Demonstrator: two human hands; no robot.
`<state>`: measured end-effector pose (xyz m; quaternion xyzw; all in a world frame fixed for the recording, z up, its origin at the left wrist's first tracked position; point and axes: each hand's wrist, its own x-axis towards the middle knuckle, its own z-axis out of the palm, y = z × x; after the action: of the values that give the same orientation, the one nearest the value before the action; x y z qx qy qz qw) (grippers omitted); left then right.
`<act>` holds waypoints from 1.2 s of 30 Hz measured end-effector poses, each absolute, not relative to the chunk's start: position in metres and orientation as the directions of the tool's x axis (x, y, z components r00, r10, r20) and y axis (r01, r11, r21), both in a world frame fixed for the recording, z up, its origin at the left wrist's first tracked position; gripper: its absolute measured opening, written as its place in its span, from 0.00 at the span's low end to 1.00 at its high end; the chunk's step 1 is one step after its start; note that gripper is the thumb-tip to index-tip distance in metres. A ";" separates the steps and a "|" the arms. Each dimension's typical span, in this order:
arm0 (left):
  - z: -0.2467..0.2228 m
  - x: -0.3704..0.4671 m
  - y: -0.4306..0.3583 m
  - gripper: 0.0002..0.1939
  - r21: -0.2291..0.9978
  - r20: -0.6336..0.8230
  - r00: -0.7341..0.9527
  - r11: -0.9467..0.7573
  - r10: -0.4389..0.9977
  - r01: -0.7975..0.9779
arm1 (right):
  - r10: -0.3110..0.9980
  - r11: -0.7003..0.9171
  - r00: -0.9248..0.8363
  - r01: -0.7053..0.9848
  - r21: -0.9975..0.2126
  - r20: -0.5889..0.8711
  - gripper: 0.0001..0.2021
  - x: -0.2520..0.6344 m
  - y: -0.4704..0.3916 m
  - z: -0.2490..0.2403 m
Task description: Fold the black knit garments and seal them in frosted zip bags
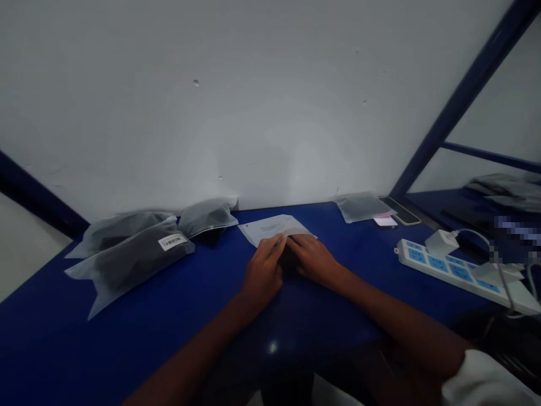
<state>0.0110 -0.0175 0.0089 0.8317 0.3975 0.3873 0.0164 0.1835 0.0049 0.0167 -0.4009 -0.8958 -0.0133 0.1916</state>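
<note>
A pale, flat plastic bag [270,225] with faint printing lies on the blue table near the wall. Both hands meet at its near edge. My left hand [265,265] has its fingers closed on that edge from the left. From the right, my right hand [310,256] pinches the same edge, its fingertips close to those of the left. The palms and parts of the fingers are hidden from view.
Frosted bags with dark contents [135,262] lie at the left, one with a barcode label. Another frosted bag [209,216] sits by the wall. At the right are a bag [361,206], a phone [401,211] and a white power strip [437,264] with plugs and cables.
</note>
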 end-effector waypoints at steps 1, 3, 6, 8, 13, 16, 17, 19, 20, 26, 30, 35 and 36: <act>0.010 0.011 -0.017 0.37 0.329 0.631 0.389 -0.686 0.671 0.649 | 0.715 0.678 -0.599 0.721 -0.146 0.360 0.33 0.184 0.006 0.016; 0.012 0.011 -0.017 0.37 0.318 0.628 0.390 -0.679 0.674 0.662 | 0.726 0.666 -0.570 0.723 -0.183 0.384 0.32 0.184 0.008 0.014; 0.013 0.010 -0.017 0.37 0.299 0.606 0.367 -0.629 0.706 0.717 | 0.744 0.641 -0.505 0.724 -0.256 0.437 0.31 0.182 0.008 0.013; 0.013 0.008 -0.016 0.37 0.288 0.589 0.354 -0.598 0.726 0.748 | 0.757 0.627 -0.474 0.722 -0.294 0.450 0.30 0.180 0.007 0.012; 0.014 0.004 -0.015 0.34 0.237 0.559 0.393 -0.596 0.730 0.767 | 0.798 0.575 -0.445 0.764 -0.293 0.406 0.28 0.177 0.003 0.012; 0.017 0.000 -0.015 0.34 0.166 0.522 0.444 -0.597 0.728 0.785 | 0.756 0.637 -0.529 0.730 -0.247 0.386 0.32 0.178 0.004 0.011; 0.018 -0.002 -0.015 0.34 0.141 0.506 0.462 -0.598 0.728 0.789 | 0.733 0.665 -0.563 0.711 -0.229 0.381 0.33 0.179 0.005 0.011; 0.020 -0.005 -0.014 0.32 0.089 0.475 0.485 -0.589 0.734 0.804 | 0.694 0.707 -0.611 0.678 -0.200 0.381 0.35 0.183 0.007 0.011; 0.021 -0.006 -0.013 0.31 0.067 0.466 0.487 -0.578 0.739 0.813 | 0.676 0.724 -0.627 0.663 -0.191 0.388 0.36 0.185 0.008 0.011; 0.020 -0.022 -0.003 0.30 0.008 0.477 0.521 -0.597 0.708 0.803 | 0.527 0.830 -0.704 0.546 -0.112 0.475 0.29 0.207 0.012 0.020; 0.016 -0.031 0.003 0.30 0.032 0.483 0.552 -0.643 0.680 0.765 | 0.523 0.814 -0.635 0.570 -0.113 0.568 0.25 0.214 0.012 0.025; 0.012 -0.035 0.007 0.33 0.073 0.513 0.559 -0.682 0.651 0.728 | 0.752 0.621 -0.376 0.680 -0.391 0.541 0.28 0.215 0.021 0.016; 0.011 -0.035 0.007 0.32 0.074 0.536 0.548 -0.682 0.642 0.727 | 0.789 0.583 -0.339 0.676 -0.451 0.513 0.26 0.216 0.023 0.013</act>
<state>-0.0346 0.0068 0.0115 0.8763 0.3907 0.2706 -0.0784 0.2156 0.0228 0.0128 -0.4495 -0.8145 0.0789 0.3583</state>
